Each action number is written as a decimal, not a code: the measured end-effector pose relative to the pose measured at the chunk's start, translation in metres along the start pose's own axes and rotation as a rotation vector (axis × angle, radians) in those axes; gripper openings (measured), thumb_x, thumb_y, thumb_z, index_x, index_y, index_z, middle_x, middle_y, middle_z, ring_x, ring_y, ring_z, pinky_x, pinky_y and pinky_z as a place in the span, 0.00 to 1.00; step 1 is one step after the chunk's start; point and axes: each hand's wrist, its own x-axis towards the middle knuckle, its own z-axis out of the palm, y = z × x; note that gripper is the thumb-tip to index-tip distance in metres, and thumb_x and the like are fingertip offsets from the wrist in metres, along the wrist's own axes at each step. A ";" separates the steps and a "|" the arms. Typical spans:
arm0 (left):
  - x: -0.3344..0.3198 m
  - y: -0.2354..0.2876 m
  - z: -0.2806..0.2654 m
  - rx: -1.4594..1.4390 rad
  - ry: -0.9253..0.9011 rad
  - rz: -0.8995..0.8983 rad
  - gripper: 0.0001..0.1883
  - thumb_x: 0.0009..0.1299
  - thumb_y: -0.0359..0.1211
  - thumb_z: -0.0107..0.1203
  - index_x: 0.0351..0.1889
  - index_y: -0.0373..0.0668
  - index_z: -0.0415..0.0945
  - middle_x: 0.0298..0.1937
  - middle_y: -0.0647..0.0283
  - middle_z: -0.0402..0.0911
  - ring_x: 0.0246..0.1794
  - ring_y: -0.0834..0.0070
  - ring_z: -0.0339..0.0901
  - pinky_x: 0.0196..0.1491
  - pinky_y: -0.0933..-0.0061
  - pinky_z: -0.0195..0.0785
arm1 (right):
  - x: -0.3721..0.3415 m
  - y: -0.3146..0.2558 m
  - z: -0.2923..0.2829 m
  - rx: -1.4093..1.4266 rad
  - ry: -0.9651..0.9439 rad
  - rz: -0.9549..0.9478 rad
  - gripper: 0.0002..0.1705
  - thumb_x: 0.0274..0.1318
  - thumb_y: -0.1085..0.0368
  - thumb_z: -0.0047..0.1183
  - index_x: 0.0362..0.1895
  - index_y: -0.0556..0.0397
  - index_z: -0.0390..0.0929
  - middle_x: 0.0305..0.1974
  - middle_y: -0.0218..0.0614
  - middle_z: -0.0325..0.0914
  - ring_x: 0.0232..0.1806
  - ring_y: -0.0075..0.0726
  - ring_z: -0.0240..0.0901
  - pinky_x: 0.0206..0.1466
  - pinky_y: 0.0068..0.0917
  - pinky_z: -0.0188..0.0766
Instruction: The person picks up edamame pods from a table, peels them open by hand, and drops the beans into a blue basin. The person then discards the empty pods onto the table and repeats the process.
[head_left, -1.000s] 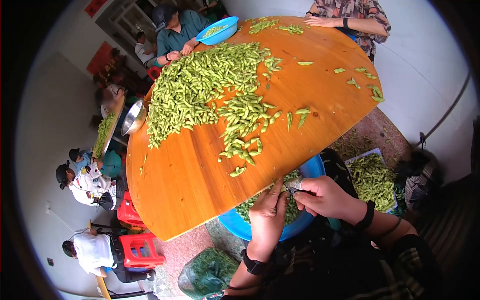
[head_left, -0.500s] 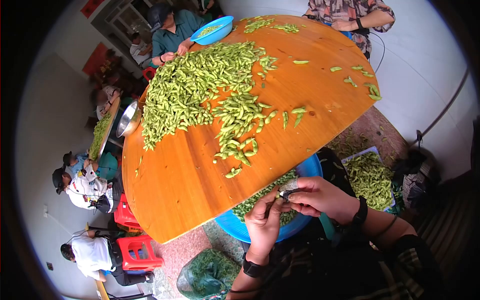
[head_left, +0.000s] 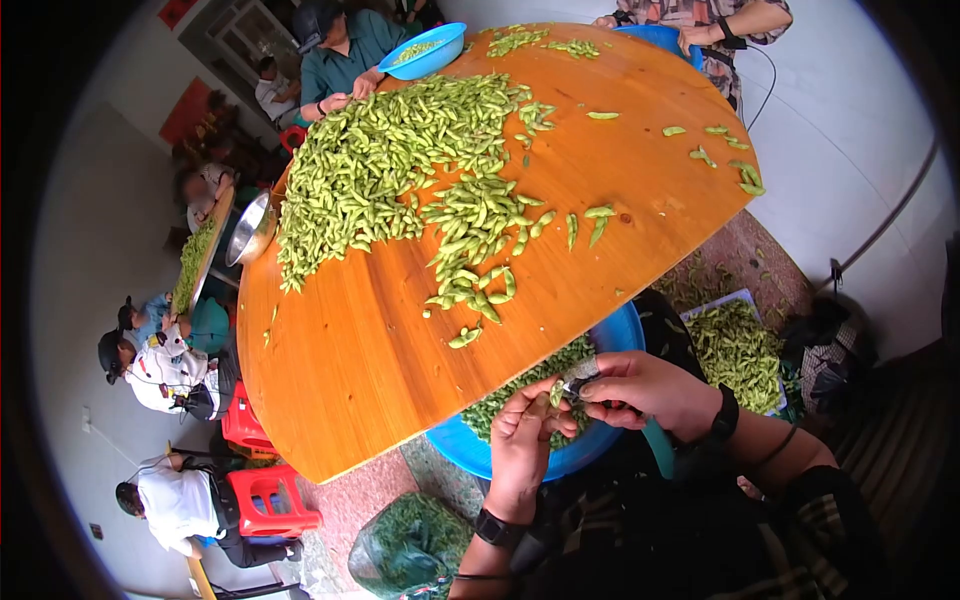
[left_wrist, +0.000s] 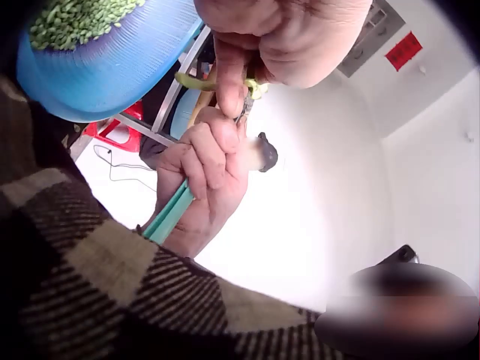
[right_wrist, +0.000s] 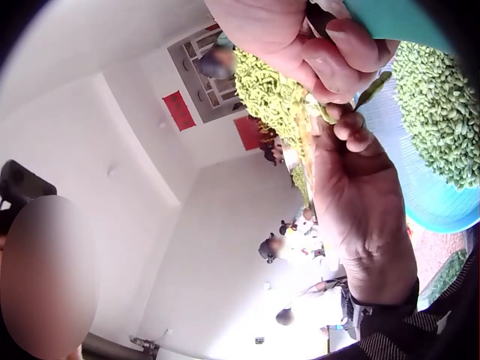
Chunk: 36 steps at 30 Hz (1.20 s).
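My left hand [head_left: 521, 437] pinches a green soybean pod [head_left: 557, 392] between thumb and fingertips. In the left wrist view, the pod [left_wrist: 193, 82] pokes out past the fingers, and the right wrist view shows its darker end [right_wrist: 373, 91]. Close against it, my right hand [head_left: 645, 392] grips a teal-handled tool [left_wrist: 169, 213], its small metal tip right at the pod. Most of that tool is hidden in the fist, so I cannot tell its kind. Below both hands stands a blue basin [head_left: 632, 325] holding shelled green beans [right_wrist: 431, 112].
A wooden table [head_left: 370, 360] bears a large heap of pods [head_left: 400, 150], with loose ones scattered rightward. Right of my arm sits a tray of pods [head_left: 740, 355]; a green bag [head_left: 412, 545] lies on the floor. Red stools [head_left: 270, 500], a metal bowl [head_left: 250, 230] and seated people are around.
My hands have drawn slightly apart, and the left fingers have spread, showing more of the pod. The head view has shifted a little. Across the table, a person's blue basin has come into clearer sight.
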 end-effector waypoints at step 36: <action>0.004 -0.003 0.019 0.273 0.096 0.053 0.08 0.77 0.29 0.45 0.46 0.41 0.76 0.28 0.71 0.73 0.22 0.89 0.65 0.23 0.86 0.58 | 0.023 0.043 0.005 -0.433 0.393 -0.406 0.14 0.52 0.66 0.61 0.25 0.58 0.70 0.18 0.24 0.66 0.24 0.12 0.59 0.23 0.21 0.59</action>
